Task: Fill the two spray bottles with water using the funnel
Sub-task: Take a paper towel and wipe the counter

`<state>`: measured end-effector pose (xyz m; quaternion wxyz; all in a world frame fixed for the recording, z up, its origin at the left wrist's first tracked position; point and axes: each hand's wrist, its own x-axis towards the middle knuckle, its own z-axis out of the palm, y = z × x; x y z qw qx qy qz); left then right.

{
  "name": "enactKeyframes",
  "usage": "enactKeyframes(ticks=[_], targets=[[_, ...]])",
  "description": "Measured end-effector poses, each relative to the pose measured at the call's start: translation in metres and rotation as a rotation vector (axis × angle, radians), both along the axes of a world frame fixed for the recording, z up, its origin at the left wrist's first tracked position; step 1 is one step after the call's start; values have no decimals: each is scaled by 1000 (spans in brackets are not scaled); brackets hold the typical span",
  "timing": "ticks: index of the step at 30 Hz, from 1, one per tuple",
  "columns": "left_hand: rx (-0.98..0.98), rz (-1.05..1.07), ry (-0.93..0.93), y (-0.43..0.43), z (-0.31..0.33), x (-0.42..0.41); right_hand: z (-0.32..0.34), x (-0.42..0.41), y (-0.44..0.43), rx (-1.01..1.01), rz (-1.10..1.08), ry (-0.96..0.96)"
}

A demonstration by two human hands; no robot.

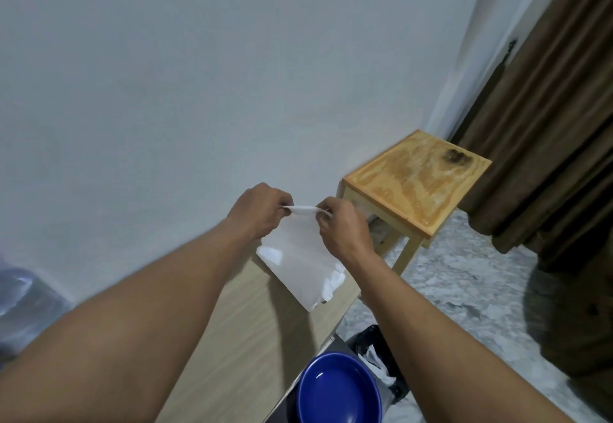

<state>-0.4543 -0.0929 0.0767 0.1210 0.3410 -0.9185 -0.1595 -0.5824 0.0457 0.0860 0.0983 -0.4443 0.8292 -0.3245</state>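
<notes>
My left hand point(257, 212) and my right hand point(341, 227) both pinch the top edge of a white paper tissue point(300, 261), which hangs between them above the far end of a light wooden table point(245, 333). No spray bottle and no funnel are in view. A blurred clear plastic object point(23, 306) shows at the left edge; I cannot tell what it is.
A blue bowl point(338, 389) sits below the table's right edge, beside a black bin with a white liner point(378, 359). A small wooden stool point(418, 180) stands against the white wall. Brown curtains point(547, 124) hang at the right over a marble floor.
</notes>
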Motion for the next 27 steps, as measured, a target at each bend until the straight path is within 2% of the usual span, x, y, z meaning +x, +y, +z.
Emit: enactKeyframes(ticks=[14,21,27], targets=[[87,46,61,-2,46,7,32,-6,3,-39,27,-18],[224,123,277,-2,90,25,74,-6,6,-104,96,-1],[310,240,404,11,110,85,103,25,2,-145,181,-6]])
